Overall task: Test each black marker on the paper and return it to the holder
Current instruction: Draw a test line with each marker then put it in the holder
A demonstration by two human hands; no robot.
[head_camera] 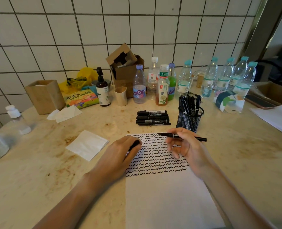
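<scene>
The marker (pixel 183 136) you hold sits just right of frame centre, above the top edge of the paper (pixel 166 192). Its long axis runs almost level across the frame: the bare tip points left, the tail points right and sticks out past your knuckles. Your right hand (pixel 184 149) pinches it near the middle with thumb and first fingers; the other fingers hang loosely curled below.

The tip hovers over the upper rows of squiggles, so it seems to be uncapped. Your left hand (pixel 125 151) rests on the paper's left edge, its fingers curled round a small dark piece, probably the cap (pixel 135 144), though most of it is hidden.

That is the relation that counts: the tip faces your left hand, and the cap lies just to the left of it and slightly lower, near but not touching. If the test stroke is done, bring the two together along the marker's own line.

The mesh holder (pixel 190 119) stands directly above your right hand in the frame, close by, already full of pens. The right hand is much the nearer one for the return. A stack of markers (pixel 152 117) lies flat to the holder's left.
</scene>
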